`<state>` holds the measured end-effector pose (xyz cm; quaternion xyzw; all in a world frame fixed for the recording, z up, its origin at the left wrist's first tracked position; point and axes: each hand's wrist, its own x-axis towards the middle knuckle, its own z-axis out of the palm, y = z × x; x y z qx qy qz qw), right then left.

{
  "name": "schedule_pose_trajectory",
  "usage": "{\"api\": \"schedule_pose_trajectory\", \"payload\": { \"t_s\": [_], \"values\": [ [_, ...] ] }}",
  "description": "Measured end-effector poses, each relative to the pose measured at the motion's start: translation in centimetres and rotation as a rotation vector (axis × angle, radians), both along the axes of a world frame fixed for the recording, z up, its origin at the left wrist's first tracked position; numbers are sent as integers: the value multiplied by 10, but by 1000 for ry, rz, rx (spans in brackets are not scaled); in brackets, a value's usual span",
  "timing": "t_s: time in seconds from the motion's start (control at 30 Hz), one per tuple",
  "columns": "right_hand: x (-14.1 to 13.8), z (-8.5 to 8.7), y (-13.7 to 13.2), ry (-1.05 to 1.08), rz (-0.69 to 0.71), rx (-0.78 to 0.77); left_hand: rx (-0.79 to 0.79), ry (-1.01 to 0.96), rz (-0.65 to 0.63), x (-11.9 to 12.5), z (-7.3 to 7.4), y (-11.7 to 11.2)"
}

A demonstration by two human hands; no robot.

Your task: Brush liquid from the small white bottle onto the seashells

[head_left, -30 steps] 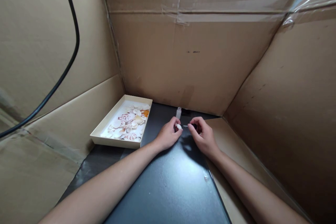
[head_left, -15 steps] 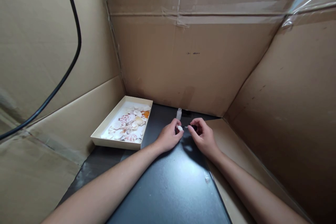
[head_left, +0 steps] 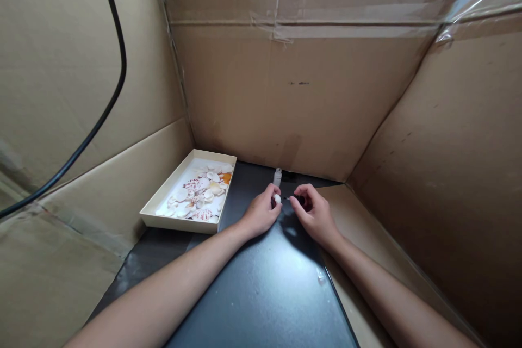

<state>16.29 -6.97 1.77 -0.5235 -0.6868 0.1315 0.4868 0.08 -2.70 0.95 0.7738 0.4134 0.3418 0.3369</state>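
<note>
Between the fingertips of my left hand (head_left: 261,211) is a small white shell (head_left: 278,198), its pale face turned to the right. My right hand (head_left: 315,209) grips the black cap of a small brush (head_left: 300,199), like a nail polish applicator. The thin tip points left, and a narrow gap parts it from the shell. Just beyond my left fingers an uncapped small clear bottle (head_left: 278,176) stands upright on the dark table (head_left: 261,288). Off to the left, a cream tray (head_left: 179,224) holds several shells (head_left: 204,190), white, striped reddish and orange.
Cardboard walls (head_left: 261,92) enclose the table at the back and both sides. A black cable (head_left: 120,65) hangs down along the left wall. A flat cardboard sheet (head_left: 346,217) lies at the right, beside the table's edge.
The brush tip, which reached the shell before, has drawn back a little to the right. The shell has turned slightly in my left fingers. Bottle and tray stay in place.
</note>
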Motion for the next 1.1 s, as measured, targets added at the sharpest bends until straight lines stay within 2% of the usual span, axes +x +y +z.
{"api": "schedule_pose_trajectory", "payload": {
  "t_s": [0.13,0.53,0.73,0.87,0.97,1.1],
  "values": [
    [0,-2,1,25,56,-25,-5,0,-11,0,0,0],
    [0,0,1,-9,0,-27,-11,-29,-22,-1,0,0],
    [0,1,0,113,23,-5,85,2,30,-2,1,-3],
    [2,0,2,244,-20,-14,122,36,51,-1,1,-5],
    [2,6,6,284,-69,-27,123,49,51,-1,10,-8],
    [4,27,18,204,-121,36,107,57,109,-13,41,-10]
  ]
}}
